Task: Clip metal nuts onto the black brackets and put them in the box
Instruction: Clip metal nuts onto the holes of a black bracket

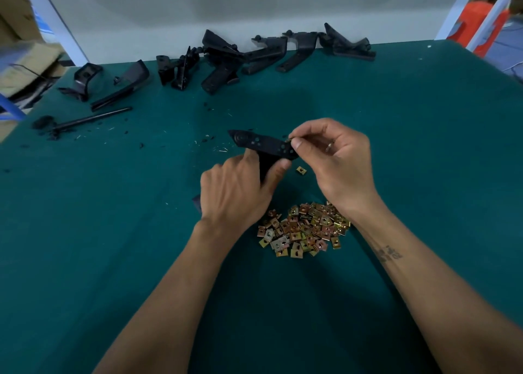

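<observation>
One green table (113, 260) carries everything. Spare brackets (223, 57) line its far edge, well beyond the nut pile (302, 229) (brassy, heaped near me). Just past the pile, my left hand (237, 195) grips the bracket (263, 144) by its stem, above the cloth. My right hand (336, 158) pinches a nut (289, 139) against the bracket's right end. A loose nut (301, 171) lies just beyond the pile.
</observation>
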The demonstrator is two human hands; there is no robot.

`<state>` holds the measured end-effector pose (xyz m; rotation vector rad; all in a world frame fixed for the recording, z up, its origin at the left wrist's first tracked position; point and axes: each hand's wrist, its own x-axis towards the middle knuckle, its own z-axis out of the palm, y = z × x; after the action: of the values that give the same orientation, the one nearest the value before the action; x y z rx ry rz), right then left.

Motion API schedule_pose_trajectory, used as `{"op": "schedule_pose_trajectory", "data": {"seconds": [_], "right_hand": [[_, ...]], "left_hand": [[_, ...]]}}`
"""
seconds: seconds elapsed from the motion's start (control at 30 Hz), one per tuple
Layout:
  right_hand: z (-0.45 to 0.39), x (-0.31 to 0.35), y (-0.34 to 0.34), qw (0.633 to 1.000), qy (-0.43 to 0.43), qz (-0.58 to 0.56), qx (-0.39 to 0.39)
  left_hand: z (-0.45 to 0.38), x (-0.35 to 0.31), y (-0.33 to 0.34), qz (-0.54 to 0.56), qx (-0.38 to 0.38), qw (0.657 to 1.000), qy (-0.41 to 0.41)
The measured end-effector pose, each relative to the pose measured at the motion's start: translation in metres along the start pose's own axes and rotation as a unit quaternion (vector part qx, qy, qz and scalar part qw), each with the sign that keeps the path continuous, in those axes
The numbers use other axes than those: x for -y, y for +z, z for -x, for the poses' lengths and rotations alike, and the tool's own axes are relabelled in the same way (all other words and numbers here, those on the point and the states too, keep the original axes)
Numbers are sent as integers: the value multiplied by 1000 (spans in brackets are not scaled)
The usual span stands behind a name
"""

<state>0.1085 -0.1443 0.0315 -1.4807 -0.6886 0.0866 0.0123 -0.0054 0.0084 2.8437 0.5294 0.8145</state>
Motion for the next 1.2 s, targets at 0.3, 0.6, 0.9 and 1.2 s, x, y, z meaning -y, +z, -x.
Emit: {"op": "schedule_pose_trajectory", "data": {"seconds": [0.3,0.6,0.9,1.2], "right_hand": [[-3,4,-8,996,7,-69,48],[-6,1,-17,997,-21,2,70],[-3,0,-8,984,106,-140,14],[8,-13,12,992,61,-101,-46]], "left_hand": [[3,-4,5,30,4,999,29],[0,-4,4,-7,27,999,20],[-1,-5,5,-1,25,1000,-1],[0,-3,8,-4,20,1000,-9]]}}
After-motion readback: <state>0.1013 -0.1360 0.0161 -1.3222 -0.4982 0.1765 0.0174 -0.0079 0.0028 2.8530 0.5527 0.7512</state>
